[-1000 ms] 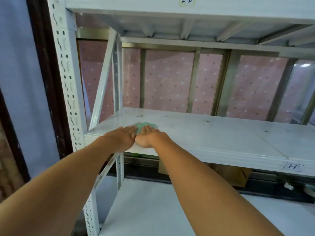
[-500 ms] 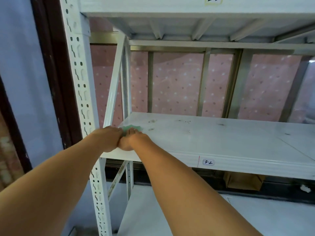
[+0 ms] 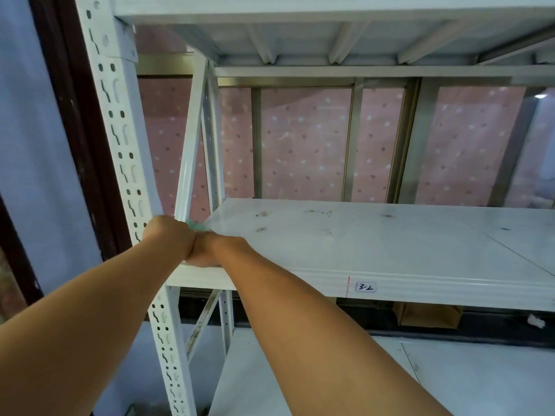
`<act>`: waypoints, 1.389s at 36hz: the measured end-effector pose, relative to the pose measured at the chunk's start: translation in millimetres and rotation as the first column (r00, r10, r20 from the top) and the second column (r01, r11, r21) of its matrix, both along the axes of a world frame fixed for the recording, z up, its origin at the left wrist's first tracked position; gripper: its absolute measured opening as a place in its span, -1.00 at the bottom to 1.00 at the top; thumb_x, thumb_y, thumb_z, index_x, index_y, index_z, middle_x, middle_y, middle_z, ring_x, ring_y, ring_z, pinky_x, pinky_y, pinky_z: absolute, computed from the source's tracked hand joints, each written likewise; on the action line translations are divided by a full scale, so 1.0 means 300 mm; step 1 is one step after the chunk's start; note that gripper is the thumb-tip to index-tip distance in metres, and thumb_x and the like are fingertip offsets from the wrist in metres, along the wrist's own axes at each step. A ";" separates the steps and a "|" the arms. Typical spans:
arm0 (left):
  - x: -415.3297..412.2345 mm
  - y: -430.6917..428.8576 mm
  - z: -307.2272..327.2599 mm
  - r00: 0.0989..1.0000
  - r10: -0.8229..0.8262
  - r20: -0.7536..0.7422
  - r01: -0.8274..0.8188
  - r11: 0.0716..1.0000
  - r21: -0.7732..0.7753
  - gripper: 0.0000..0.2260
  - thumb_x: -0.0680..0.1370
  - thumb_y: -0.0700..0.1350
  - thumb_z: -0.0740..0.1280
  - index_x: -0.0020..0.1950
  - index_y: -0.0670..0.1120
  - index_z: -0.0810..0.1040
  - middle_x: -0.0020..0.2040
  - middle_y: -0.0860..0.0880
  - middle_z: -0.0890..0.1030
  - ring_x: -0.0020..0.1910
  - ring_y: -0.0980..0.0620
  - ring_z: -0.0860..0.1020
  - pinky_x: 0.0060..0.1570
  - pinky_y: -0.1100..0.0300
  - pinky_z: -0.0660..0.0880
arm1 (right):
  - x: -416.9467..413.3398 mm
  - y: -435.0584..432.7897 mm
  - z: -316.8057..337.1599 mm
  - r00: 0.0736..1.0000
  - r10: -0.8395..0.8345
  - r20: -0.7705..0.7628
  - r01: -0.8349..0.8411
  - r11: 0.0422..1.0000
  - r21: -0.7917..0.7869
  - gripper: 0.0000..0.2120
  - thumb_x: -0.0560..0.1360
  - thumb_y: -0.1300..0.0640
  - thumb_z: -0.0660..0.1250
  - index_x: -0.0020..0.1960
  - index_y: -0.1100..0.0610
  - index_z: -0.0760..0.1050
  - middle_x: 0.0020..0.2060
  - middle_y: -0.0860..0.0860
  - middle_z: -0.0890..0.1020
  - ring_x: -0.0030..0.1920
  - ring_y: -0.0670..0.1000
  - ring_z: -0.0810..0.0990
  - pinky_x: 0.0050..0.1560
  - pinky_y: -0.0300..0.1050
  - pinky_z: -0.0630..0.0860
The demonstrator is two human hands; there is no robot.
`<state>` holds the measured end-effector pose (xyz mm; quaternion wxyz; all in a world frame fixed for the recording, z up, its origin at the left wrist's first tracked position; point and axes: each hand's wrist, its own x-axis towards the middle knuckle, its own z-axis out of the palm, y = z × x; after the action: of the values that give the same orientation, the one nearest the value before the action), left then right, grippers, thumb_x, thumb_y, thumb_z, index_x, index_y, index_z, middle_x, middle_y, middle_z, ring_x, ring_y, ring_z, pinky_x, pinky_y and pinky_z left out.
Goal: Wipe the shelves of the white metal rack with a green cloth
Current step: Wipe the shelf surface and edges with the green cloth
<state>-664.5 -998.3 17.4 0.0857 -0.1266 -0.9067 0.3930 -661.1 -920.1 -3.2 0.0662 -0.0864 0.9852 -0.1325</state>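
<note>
The white metal rack has a middle shelf [image 3: 375, 244] with several dark dirt spots on it. At the shelf's front left corner, my left hand [image 3: 169, 235] and my right hand [image 3: 207, 250] are pressed side by side. Both lie on the green cloth [image 3: 195, 226], and only a small green edge shows beyond the knuckles. My fingers are mostly hidden behind the backs of the hands. My left hand is right beside the perforated front post [image 3: 123, 151].
A diagonal brace [image 3: 187, 163] and rear post stand just behind my hands. The upper shelf [image 3: 330, 40] hangs overhead. A label reading 3-2 [image 3: 365, 287] is on the shelf's front lip. A lower shelf [image 3: 450, 382] and a cardboard box [image 3: 426, 315] lie below.
Both hands slid the cloth leftward along the shelf to its front left corner. Less of the cloth shows now. The view shifted left and closer.
</note>
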 end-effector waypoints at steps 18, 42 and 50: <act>-0.034 0.075 -0.016 0.999 0.009 -0.046 0.016 0.856 0.516 -0.73 0.60 -0.22 0.21 0.26 -0.12 0.55 0.16 -0.07 0.62 0.14 -0.13 0.61 0.06 0.05 0.54 | -0.023 0.112 0.077 0.981 -0.117 -0.153 0.131 0.987 0.088 -0.66 0.58 0.03 0.27 0.33 0.08 0.49 0.14 0.10 0.61 -0.09 0.11 0.54 -0.07 -0.08 0.44; -0.295 0.160 -0.069 0.971 -0.123 0.203 -0.002 0.850 0.526 -0.38 0.54 -0.19 0.37 0.56 -0.03 0.22 0.30 -0.12 0.56 0.26 -0.11 0.56 0.27 0.04 0.51 | -0.221 0.216 -0.014 0.996 -0.075 -0.049 0.082 0.986 0.145 -0.46 0.68 -0.06 0.04 0.62 0.01 0.04 0.57 0.04 0.21 0.58 0.07 0.08 0.57 0.06 -0.13; -0.353 0.144 -0.061 0.938 -0.200 0.282 0.018 0.843 0.538 -0.57 0.62 -0.20 0.20 0.51 -0.06 0.33 0.31 -0.09 0.57 0.24 -0.07 0.56 0.31 0.11 0.44 | -0.189 0.203 0.017 0.994 -0.106 -0.002 0.103 0.966 0.239 -0.50 0.70 0.05 -0.04 0.62 0.10 0.03 0.58 0.07 0.17 0.59 0.08 0.05 0.54 0.06 -0.14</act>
<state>-770.3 -955.2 -0.8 -0.0120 -0.2134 -0.9721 0.0969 -717.7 -859.3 1.9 0.0742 -0.0252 0.9968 -0.0170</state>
